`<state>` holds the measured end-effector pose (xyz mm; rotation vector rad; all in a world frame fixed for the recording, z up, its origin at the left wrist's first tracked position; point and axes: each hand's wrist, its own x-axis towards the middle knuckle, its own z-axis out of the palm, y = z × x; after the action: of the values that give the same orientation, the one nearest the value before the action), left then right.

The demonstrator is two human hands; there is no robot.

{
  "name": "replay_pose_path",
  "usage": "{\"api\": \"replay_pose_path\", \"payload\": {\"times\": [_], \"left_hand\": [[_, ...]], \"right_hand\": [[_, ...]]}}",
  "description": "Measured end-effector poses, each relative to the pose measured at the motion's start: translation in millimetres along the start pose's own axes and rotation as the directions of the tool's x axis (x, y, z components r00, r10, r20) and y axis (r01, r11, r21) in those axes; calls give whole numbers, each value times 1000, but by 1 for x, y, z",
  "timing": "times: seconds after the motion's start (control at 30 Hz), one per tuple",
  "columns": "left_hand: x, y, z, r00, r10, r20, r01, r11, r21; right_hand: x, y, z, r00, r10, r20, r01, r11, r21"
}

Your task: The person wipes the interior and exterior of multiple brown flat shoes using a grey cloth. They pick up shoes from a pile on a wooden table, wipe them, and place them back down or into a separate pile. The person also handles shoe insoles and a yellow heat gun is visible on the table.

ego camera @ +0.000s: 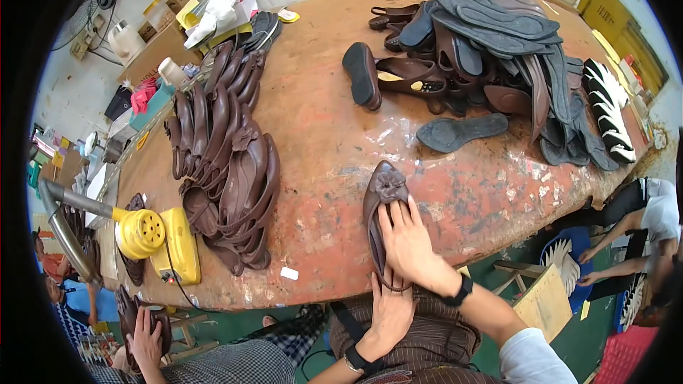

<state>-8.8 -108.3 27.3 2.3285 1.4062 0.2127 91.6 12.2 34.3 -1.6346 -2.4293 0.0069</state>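
A brown slingback shoe with a flower ornament [388, 184] lies sole down near the table's front edge, its pointed toe facing away from me. My right hand [411, 242] has its fingers inside the shoe, just behind the flower. At the heel end, my left hand [392, 312] reaches in from the table edge, its fingertips in the heel part near the thin back strap. Farther off, a loose grey insole [461, 132] rests on the table. Whether either hand grips the shoe is hidden.
Finished-looking brown shoes [251, 170] are piled at left, beside a yellow machine [173, 248] with a metal pipe. Back right stand heaped insoles [496, 16] and brown shoes. A white sticker [289, 273] lies near the edge. At lower left, a co-worker's hand [145, 338] touches another brown shoe.
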Motion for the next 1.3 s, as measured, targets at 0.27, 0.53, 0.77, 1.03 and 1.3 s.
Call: {"api": "replay_pose_path", "payload": {"times": [0.27, 0.53, 0.77, 1.03, 1.3], "left_hand": [[11, 4, -15, 1000, 0, 26, 0, 1000, 8], [20, -32, -16, 907, -77, -413, 41, 995, -96], [14, -109, -93, 902, -276, -333, 320, 944, 85], [173, -68, -179, 958, -207, -198, 58, 818, -572], [348, -147, -116, 825, -393, -405, 228, 889, -398]], "right_hand": [[39, 20, 12, 988, 27, 154, -43, 994, 101], [25, 82, -53, 981, 135, 141, -195, 625, 756], [47, 207, -13, 651, 734, -191, -659, 672, 336], [63, 196, -13, 710, 694, -123, -621, 698, 356], [-39, 174, -53, 673, 641, 370, -264, -259, 929]]}}
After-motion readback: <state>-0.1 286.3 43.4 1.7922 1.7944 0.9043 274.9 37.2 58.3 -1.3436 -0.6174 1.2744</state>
